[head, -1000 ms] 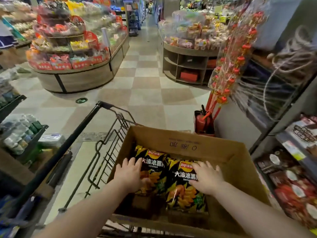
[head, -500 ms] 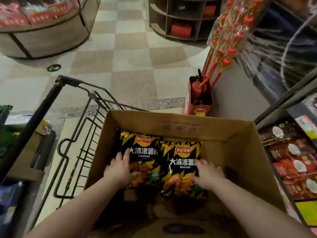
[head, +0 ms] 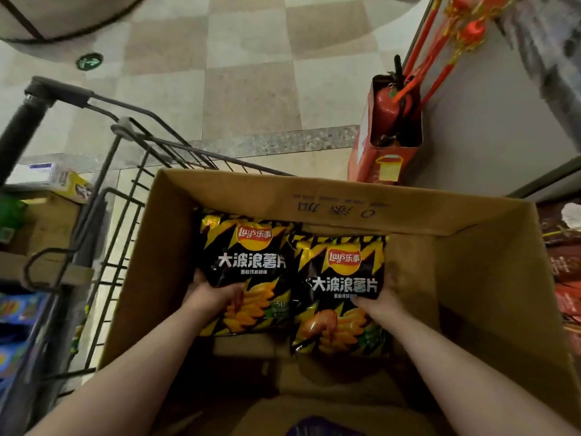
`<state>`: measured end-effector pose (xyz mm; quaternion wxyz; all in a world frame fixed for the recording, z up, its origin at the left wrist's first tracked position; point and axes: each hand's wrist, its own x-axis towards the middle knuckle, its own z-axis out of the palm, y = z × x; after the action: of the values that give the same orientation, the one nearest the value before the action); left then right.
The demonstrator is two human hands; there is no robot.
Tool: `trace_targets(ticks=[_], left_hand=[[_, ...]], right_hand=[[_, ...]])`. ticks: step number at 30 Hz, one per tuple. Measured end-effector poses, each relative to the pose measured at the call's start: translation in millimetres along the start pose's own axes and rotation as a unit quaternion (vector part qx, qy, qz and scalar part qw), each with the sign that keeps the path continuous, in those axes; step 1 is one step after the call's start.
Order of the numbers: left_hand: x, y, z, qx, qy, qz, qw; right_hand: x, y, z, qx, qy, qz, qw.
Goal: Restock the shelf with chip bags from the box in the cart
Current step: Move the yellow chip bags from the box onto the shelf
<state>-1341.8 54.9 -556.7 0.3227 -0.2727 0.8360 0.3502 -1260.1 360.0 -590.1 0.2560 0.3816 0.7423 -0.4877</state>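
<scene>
A checkered tile floor (head: 251, 73) is seen across the top of the view, with a wire shopping cart (head: 125, 190) standing on it at the left. An open cardboard box (head: 471, 278) is seated in the cart and fills most of the lower frame; printed characters are seen upside down on its far inner wall. Shelving with packaged goods (head: 566, 278) is partly visible at the right edge, blurred. Beyond the box, a red fire extinguisher (head: 388, 111) is set in a red holder (head: 367, 152) against a grey wall, with red hanging ornaments (head: 465, 33) above it. Inside the box, two black-and-yellow chip bags are held side by side, their edges touching or overlapping. The left chip bag (head: 248, 256) is gripped at its lower left by the left hand (head: 213, 294), fingers tucked behind the bag and thumb on the front. The right chip bag (head: 342, 278) is grasped at its right edge by the right hand (head: 385, 294), fingers curled behind the pack. More bags appear to lie beneath them.
</scene>
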Motion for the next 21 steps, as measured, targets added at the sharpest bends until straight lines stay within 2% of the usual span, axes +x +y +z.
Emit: trace_targets(ticks=[4,9,16,21], left_hand=[[7,-1,5,-0.048,0.02,-0.013,0.999],[10,0,5,-0.085,0.026,-0.022,0.996],[-3,7,-1,-0.05,-0.011,0.001,0.999],[-22,9,-1,-0.067,0.009,0.059,0.996]], right_hand=[[9,7,-2,0.063,-0.009,0.09,0.994],[8,14,-8,0.062,-0.055,0.126,0.989],[-5,7,-15,0.071,-0.025,0.084,0.994],[-27,-4,-20,0.065,0.008,0.03,0.997]])
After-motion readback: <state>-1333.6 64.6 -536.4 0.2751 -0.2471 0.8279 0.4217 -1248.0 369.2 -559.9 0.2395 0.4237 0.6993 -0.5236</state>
